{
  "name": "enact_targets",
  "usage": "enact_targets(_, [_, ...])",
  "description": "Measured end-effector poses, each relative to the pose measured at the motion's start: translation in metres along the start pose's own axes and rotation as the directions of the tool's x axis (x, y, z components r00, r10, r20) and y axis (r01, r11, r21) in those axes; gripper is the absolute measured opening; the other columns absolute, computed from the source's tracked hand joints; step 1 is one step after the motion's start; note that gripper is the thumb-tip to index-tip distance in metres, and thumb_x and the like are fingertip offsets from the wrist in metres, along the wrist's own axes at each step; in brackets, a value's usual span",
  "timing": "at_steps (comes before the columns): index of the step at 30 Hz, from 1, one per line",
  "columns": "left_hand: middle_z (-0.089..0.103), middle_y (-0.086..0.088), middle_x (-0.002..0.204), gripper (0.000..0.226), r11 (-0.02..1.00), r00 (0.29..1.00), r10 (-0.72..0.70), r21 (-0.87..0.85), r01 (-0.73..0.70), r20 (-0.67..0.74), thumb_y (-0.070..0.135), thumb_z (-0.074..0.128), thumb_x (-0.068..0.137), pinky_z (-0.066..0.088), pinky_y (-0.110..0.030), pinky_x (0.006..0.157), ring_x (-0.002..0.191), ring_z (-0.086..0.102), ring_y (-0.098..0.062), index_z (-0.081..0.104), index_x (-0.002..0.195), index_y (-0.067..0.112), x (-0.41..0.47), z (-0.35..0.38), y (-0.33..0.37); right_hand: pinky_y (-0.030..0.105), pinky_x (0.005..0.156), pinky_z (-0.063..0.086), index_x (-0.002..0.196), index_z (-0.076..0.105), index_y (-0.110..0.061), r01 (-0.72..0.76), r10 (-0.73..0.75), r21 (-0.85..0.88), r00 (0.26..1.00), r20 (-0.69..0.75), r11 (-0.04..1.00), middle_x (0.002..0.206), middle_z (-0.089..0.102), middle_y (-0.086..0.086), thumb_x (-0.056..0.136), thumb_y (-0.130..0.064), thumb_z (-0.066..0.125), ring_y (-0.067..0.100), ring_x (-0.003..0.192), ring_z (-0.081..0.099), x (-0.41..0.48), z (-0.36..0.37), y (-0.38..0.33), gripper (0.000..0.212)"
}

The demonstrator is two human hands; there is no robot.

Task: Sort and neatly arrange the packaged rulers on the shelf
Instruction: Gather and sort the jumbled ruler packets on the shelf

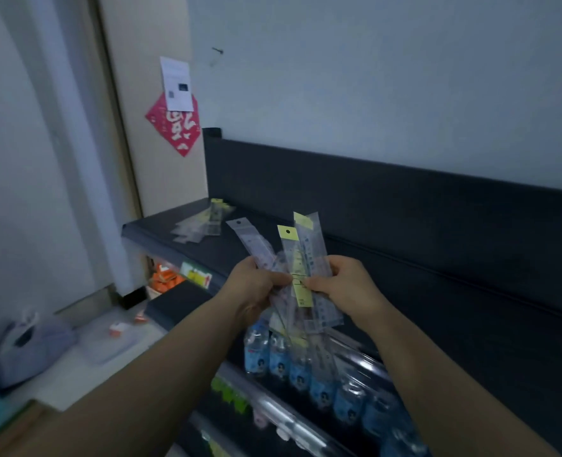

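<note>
I hold a fanned bunch of packaged rulers (301, 258) upright above the dark shelf (207, 252). They are clear sleeves, some with yellow header cards. My left hand (256, 285) grips the bunch from the left, with one pink-printed ruler (253, 242) leaning out to the left. From the right, my right hand (345, 285) pinches the rulers at a yellow label. A loose pile of packaged rulers (203, 222) lies flat at the shelf's far left end.
The shelf has a tall dark back panel (405, 219) against the wall. Below its front edge stands a row of water bottles (306, 367) with blue labels. Orange packets (166, 278) sit on a lower level at left. A grey bag (29, 347) lies on a white counter.
</note>
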State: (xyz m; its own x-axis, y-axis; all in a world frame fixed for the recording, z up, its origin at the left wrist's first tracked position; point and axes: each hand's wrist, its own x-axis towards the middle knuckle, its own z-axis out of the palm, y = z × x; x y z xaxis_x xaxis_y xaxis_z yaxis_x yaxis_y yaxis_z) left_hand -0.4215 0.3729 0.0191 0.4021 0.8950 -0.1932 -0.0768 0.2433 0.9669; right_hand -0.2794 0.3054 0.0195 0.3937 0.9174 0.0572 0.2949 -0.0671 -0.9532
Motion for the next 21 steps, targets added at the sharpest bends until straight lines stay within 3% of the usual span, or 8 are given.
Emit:
enact_targets(5, [0.069,-0.021,0.093,0.024,1.0,0.997,-0.008,-0.026,0.007,-0.071,-0.01,0.063,0.084,0.06,-0.037,0.062,0.073,0.068,-0.029,0.057,0.106,-0.002,0.036,-0.06,0.015,0.037,0.079,0.058,0.093,0.069,-0.014,-0.002,0.003,-0.003,0.998,0.06,1.0,0.094,0.072,0.005,0.078,-0.006,0.075,0.018,0.085,0.069,0.049,0.06,-0.013,0.018])
enact_targets(8, [0.069,-0.023,0.091,0.03,1.0,0.992,-0.009,-0.016,0.007,-0.122,-0.011,0.064,0.082,0.059,-0.035,0.056,0.068,0.069,-0.029,0.055,0.111,-0.007,0.068,-0.087,0.025,0.036,0.079,0.057,0.097,0.068,-0.013,-0.021,0.022,-0.005,0.996,0.087,1.0,0.095,0.071,0.005,0.078,-0.005,0.075,0.017,0.086,0.069,0.086,0.089,-0.017,0.022])
enact_targets(12, [0.065,-0.031,0.11,0.041,1.0,0.99,-0.01,-0.004,0.009,-0.139,-0.012,0.064,0.081,0.056,-0.054,0.08,0.096,0.066,-0.044,0.051,0.119,-0.01,0.115,-0.116,0.045,0.036,0.077,0.057,0.091,0.067,-0.016,-0.035,0.033,0.021,0.994,0.102,0.999,0.094,0.071,0.004,0.077,-0.005,0.075,0.018,0.085,0.068,0.145,0.123,-0.021,0.02])
enact_targets(15, [0.066,-0.028,0.104,0.021,1.0,0.99,0.01,0.023,-0.007,-0.138,-0.015,0.059,0.083,0.057,-0.048,0.079,0.093,0.066,-0.041,0.058,0.102,-0.006,0.151,-0.135,0.061,0.038,0.078,0.058,0.09,0.066,-0.016,-0.06,0.055,0.05,0.993,0.1,0.997,0.094,0.071,0.005,0.077,-0.005,0.075,0.02,0.085,0.069,0.191,0.146,-0.023,0.019])
enact_targets(17, [0.068,-0.022,0.096,0.019,0.999,0.989,0.017,0.037,-0.012,-0.146,-0.016,0.059,0.083,0.06,-0.043,0.071,0.084,0.067,-0.035,0.058,0.095,0.0,0.175,-0.148,0.07,0.037,0.076,0.058,0.093,0.067,-0.013,-0.077,0.072,0.056,0.993,0.099,0.995,0.094,0.07,0.006,0.078,-0.004,0.074,0.02,0.084,0.068,0.218,0.161,-0.024,0.019])
enact_targets(21, [0.068,-0.018,0.093,0.02,0.995,0.988,-0.001,0.099,0.017,-0.157,-0.012,0.062,0.083,0.058,-0.046,0.074,0.086,0.068,-0.034,0.057,0.092,0.005,0.224,-0.174,0.08,0.033,0.071,0.056,0.096,0.066,-0.011,-0.09,0.086,0.052,0.994,0.071,0.995,0.093,0.069,0.005,0.078,-0.004,0.074,0.019,0.083,0.067,0.265,0.188,-0.022,0.021])
